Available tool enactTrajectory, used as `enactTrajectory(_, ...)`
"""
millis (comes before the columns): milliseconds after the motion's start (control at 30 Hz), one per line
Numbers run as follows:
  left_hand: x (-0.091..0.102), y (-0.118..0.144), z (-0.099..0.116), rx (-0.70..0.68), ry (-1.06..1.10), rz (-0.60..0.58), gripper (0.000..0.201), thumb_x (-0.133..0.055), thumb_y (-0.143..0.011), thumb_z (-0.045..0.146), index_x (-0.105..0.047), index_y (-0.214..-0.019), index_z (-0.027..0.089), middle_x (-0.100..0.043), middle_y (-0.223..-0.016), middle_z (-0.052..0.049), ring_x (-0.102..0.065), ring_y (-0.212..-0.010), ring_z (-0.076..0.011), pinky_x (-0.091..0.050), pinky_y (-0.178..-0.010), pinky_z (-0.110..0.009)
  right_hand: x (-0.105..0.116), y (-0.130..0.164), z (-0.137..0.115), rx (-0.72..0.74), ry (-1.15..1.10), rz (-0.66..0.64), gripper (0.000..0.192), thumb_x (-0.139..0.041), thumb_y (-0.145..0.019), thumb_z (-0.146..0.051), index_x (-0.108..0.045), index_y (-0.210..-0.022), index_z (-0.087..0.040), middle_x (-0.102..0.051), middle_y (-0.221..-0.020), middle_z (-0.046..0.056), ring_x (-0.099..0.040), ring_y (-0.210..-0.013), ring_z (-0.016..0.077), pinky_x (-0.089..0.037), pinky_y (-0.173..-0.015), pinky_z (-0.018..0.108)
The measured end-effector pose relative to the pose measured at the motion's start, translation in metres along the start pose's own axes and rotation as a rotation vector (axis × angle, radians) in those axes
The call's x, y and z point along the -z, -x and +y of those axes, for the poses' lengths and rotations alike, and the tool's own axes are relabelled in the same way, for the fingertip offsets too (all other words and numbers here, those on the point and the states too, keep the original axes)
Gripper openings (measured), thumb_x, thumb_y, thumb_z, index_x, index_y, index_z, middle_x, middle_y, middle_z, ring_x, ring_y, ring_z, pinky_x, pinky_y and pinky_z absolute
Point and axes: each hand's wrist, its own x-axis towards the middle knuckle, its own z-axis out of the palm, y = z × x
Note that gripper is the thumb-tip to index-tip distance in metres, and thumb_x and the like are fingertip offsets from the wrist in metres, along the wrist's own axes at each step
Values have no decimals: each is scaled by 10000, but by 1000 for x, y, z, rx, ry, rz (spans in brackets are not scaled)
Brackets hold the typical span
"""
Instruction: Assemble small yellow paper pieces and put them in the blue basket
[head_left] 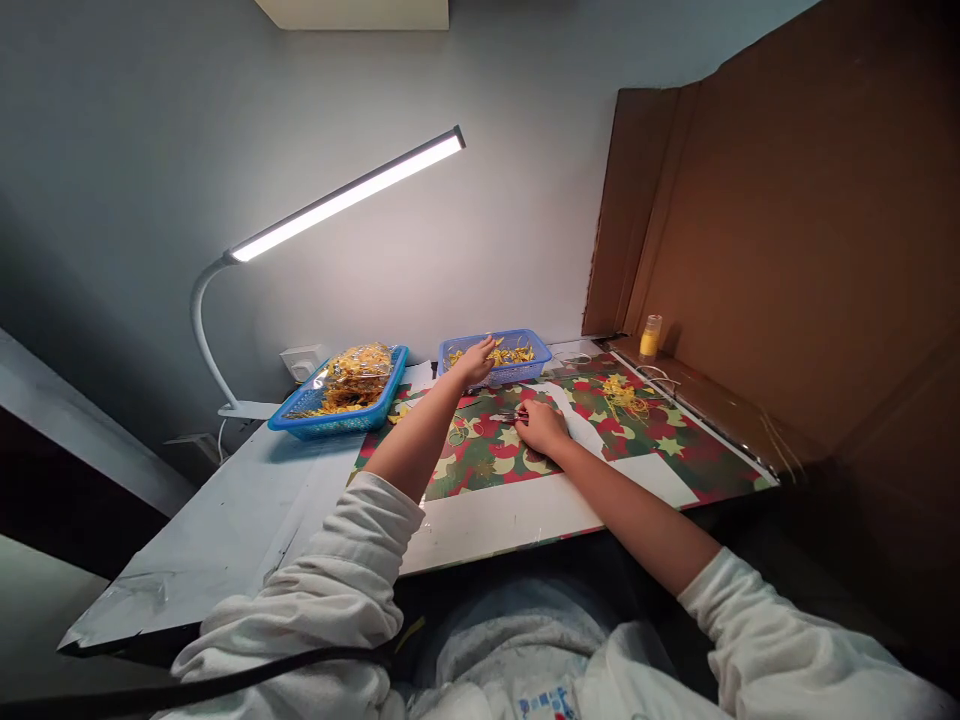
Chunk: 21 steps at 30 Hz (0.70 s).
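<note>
Desk (pixel 247 510) lit by lamp (pixel 345 195); your left hand (pixel 474 362) reaches into small blue basket (pixel 450 352), fingers loosely curled over yellow pieces (pixel 514 353); right hand (pixel 541 427) pinches tweezers (pixel 511 414) on patterned mat (pixel 487 460) — lift single piece, keep tweezers steady

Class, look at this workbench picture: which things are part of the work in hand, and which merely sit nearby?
In the work:
left hand, reaching into the small blue basket of yellow pieces
right hand, resting on the patterned paper, holding a small tool

Sitting nearby:
large blue basket
desk lamp
yellow bottle
cardboard screen
</note>
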Motion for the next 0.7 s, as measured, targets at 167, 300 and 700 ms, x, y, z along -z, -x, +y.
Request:
enactTrajectory(167,9,15,-4,-48,-18,37,565,-443,-827,231,-453,-1385,138,-372,-1506,-111,-350,-1383,-254,-277,-1139,-385,-3,-2,2,18,11,29,237,-498,-815,-282,-614,-1006,-203,-640,-1093,88,-520,-1078,266,-387,-851,371)
enactTrajectory(300,37,41,-16,-45,-24,155,425,-486,-806,245,-629,-1203,194,-589,-1316,-84,-514,-1224,-265,-363,-1067,-405,-1,-1,4,-22,39,74,256,-504,-813,-279,-622,-1022,-190,-594,-1144,117,-472,-1125,284,-381,-874,385)
enactTrajectory(700,44,150,-53,94,18,-164,162,-752,-535,288,-715,-681,228,-676,-723,-54,-590,-636,-196,-421,-574,-277,-1,0,6,-126,11,123,219,-512,-798,-269,-642,-958,-199,-551,-1140,115,-429,-1117,294,-344,-906,426)
